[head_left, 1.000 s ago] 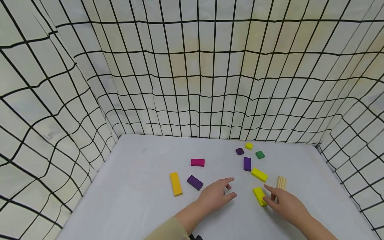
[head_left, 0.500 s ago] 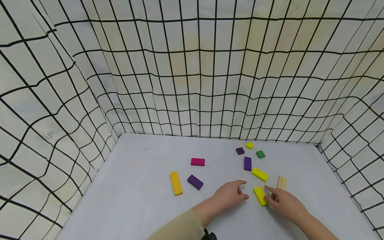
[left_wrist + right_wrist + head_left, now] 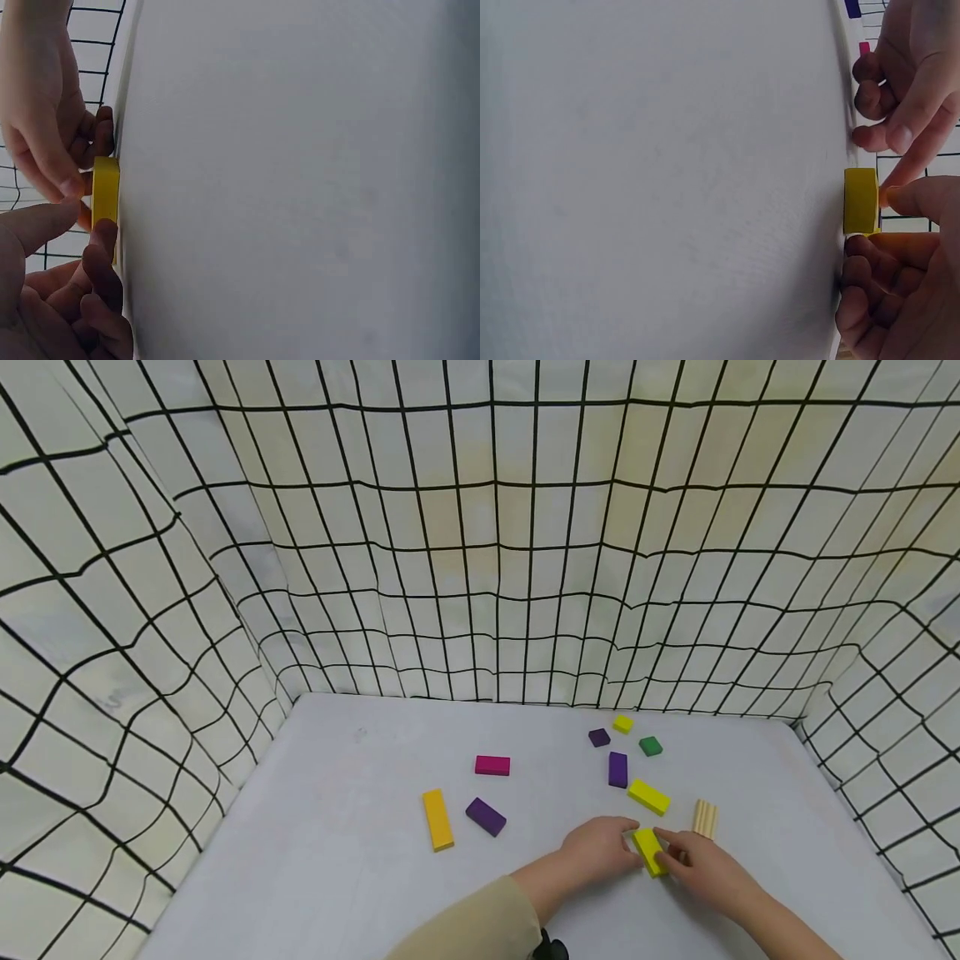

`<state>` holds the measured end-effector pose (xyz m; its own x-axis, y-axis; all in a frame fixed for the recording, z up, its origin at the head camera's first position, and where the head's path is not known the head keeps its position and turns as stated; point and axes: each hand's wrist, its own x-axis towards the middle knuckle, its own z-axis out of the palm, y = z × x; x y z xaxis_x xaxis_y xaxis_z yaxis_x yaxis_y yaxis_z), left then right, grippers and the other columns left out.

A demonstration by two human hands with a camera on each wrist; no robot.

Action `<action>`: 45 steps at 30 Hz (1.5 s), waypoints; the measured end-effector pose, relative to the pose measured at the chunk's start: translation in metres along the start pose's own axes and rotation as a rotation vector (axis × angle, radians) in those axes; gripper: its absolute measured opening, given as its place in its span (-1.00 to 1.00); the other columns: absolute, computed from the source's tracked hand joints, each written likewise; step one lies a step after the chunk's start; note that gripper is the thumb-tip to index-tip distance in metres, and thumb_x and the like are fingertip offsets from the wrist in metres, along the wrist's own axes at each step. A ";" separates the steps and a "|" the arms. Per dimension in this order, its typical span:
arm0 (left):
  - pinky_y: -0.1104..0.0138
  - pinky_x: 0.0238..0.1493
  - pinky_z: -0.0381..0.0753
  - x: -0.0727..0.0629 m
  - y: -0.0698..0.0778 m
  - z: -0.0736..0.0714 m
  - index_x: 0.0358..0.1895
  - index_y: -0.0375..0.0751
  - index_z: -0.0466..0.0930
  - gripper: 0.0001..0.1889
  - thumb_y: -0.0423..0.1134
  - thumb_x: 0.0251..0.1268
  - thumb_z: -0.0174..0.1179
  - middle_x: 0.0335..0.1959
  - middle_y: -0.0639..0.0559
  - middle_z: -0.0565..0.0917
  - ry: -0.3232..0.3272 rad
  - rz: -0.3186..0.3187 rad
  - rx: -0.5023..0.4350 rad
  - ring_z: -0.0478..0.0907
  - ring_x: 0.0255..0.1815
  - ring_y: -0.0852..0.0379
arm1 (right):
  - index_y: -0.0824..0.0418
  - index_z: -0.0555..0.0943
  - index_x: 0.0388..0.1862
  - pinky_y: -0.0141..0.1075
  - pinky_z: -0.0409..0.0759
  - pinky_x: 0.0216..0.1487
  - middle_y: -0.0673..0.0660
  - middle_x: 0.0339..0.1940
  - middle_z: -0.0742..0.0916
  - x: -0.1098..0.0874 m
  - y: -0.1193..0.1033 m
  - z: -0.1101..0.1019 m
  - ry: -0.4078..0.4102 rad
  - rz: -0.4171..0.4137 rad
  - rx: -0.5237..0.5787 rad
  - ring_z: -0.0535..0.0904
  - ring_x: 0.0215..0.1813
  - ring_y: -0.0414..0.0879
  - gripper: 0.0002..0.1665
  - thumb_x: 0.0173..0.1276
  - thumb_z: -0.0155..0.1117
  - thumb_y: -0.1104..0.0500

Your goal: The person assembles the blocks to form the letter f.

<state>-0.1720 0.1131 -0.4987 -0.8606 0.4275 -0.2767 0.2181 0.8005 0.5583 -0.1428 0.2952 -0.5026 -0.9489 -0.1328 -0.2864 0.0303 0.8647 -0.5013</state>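
Note:
A yellow wooden block (image 3: pixel 647 852) lies on the white table between my two hands. My right hand (image 3: pixel 708 870) holds its right side, thumb and forefinger at the edge, and the other fingers bend beneath the palm (image 3: pixel 889 300). From the left, my left hand (image 3: pixel 600 852) has its forefinger and thumb spread around the block's left side. In the left wrist view, a left fingertip (image 3: pixel 105 229) overlaps the near end of the yellow block (image 3: pixel 106 191); whether it presses there is hard to tell. Just beyond lies a second yellow block (image 3: pixel 648 797).
Pale wooden sticks (image 3: pixel 705 817) lie beyond my right hand. Farther back are a purple block (image 3: pixel 617 770), a dark purple piece (image 3: pixel 599 737), a green piece (image 3: pixel 650 746) and a small yellow piece (image 3: pixel 622 724). Leftward are pink (image 3: pixel 492 766), purple (image 3: pixel 486 817) and orange blocks (image 3: pixel 438 820). Black netting surrounds the table.
My left hand has moved right across the table, up to the yellow block's left side. My right hand has stayed at the block's right side, almost still.

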 end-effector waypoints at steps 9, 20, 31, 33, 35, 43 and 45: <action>0.32 0.09 0.55 0.002 0.005 0.002 0.21 0.21 0.61 -0.48 0.07 0.14 0.41 0.06 0.38 0.64 0.019 -0.010 0.064 0.56 0.06 0.32 | 0.29 0.55 0.29 -0.28 0.48 -0.33 -0.03 -0.40 0.60 0.000 -0.004 0.000 -0.028 -0.005 0.047 0.45 -0.35 -0.13 -0.45 0.41 0.29 0.05; 0.34 0.03 0.56 0.001 0.005 0.000 0.19 0.23 0.63 -0.50 0.08 0.13 0.42 0.05 0.39 0.64 0.011 -0.010 0.090 0.55 0.05 0.33 | 0.27 0.54 0.30 -0.31 0.44 -0.35 -0.04 -0.34 0.60 -0.003 -0.003 0.001 -0.030 -0.050 0.087 0.43 -0.32 -0.13 -0.45 0.43 0.27 0.02; 0.35 0.09 0.53 0.003 -0.001 0.002 0.23 0.20 0.59 -0.46 0.04 0.14 0.44 0.05 0.40 0.63 -0.021 0.032 0.022 0.54 0.01 0.36 | 0.28 0.52 0.29 -0.32 0.57 -0.40 0.11 -0.01 0.66 -0.006 -0.007 0.002 -0.028 -0.013 0.233 0.50 -0.33 -0.10 -0.43 0.40 0.31 0.04; 0.36 0.08 0.53 0.002 -0.002 0.002 0.25 0.21 0.57 -0.45 0.02 0.14 0.44 0.05 0.40 0.63 -0.022 0.042 0.012 0.54 -0.02 0.37 | 0.31 0.50 0.29 -0.30 0.60 -0.41 0.13 0.00 0.66 -0.007 -0.009 0.002 -0.028 0.000 0.272 0.52 -0.35 -0.09 -0.44 0.40 0.31 0.08; 0.37 0.07 0.53 0.002 -0.003 0.002 0.27 0.21 0.56 -0.44 0.01 0.15 0.43 0.06 0.40 0.62 -0.024 0.054 0.014 0.52 -0.07 0.38 | 0.32 0.50 0.29 -0.29 0.61 -0.41 0.13 -0.02 0.66 -0.007 -0.009 0.002 -0.028 0.007 0.293 0.53 -0.35 -0.08 -0.45 0.40 0.30 0.09; 0.46 -0.18 0.45 -0.002 -0.005 0.000 0.34 0.23 0.49 -0.39 -0.01 0.17 0.42 -0.26 0.38 0.60 -0.063 0.100 0.031 0.40 -0.34 0.35 | 0.36 0.51 0.20 -0.27 0.61 -0.42 0.10 -0.17 0.66 -0.005 -0.008 0.003 -0.024 0.018 0.335 0.55 -0.34 -0.07 -0.56 0.42 0.26 0.19; 0.46 -0.17 0.45 -0.003 -0.006 -0.001 0.35 0.21 0.48 -0.37 0.00 0.17 0.42 -0.27 0.37 0.60 -0.076 0.118 0.024 0.40 -0.33 0.36 | 0.37 0.52 0.18 -0.27 0.61 -0.41 0.09 -0.21 0.66 -0.005 -0.008 0.003 -0.018 0.040 0.352 0.55 -0.35 -0.07 -0.58 0.41 0.26 0.19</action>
<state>-0.1714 0.1066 -0.5002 -0.7913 0.5489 -0.2693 0.3273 0.7523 0.5717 -0.1373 0.2869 -0.4998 -0.9393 -0.1136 -0.3238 0.1763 0.6497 -0.7395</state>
